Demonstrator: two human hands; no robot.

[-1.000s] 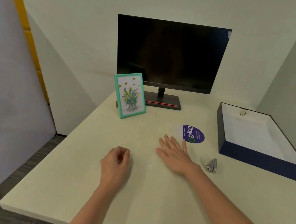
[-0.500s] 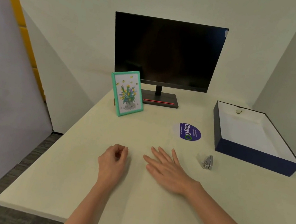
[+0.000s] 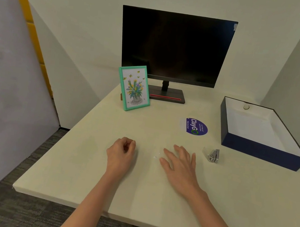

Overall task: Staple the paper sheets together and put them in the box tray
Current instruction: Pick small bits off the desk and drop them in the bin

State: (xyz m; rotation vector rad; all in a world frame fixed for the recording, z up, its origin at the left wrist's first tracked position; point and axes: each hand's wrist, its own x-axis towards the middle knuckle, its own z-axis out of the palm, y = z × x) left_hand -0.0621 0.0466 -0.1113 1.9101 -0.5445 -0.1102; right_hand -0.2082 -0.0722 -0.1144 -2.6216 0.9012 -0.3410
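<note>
The small silver metal stapler (image 3: 212, 155) lies on the pale cream tabletop (image 3: 151, 196), just to the right of the right hand (image 3: 180, 165) and apart from it. No finger touches it. The paper sheets cannot be made out against the pale surface. Only a tiny white speck (image 3: 155, 156) shows left of the stapler, between the two hands.

The right hand lies palm down on the tabletop. Its grip is wide, with the fingers straight, spread and pointing away from the person, and it holds nothing. The left hand (image 3: 121, 154) rests further left of the stapler, well apart from it. Its fingers are curled into a loose fist, a narrow grip with nothing visible inside. Both bare forearms reach in from the near edge.

The open rectangular box tray, dark blue outside and white inside (image 3: 260, 153), sits just behind and to the right of the stapler. A small round pale object (image 3: 246, 107) lies at its far end. A round purple sticker with white lettering (image 3: 195, 126) lies flat behind the stapler and slightly to its left. Further behind and left stand a mint-green picture frame with a flower drawing (image 3: 134, 87), tilted back, and a black flat monitor (image 3: 175, 46) on its stand. Nothing lies between the stapler and the right hand, or between the stapler and the box tray.
</note>
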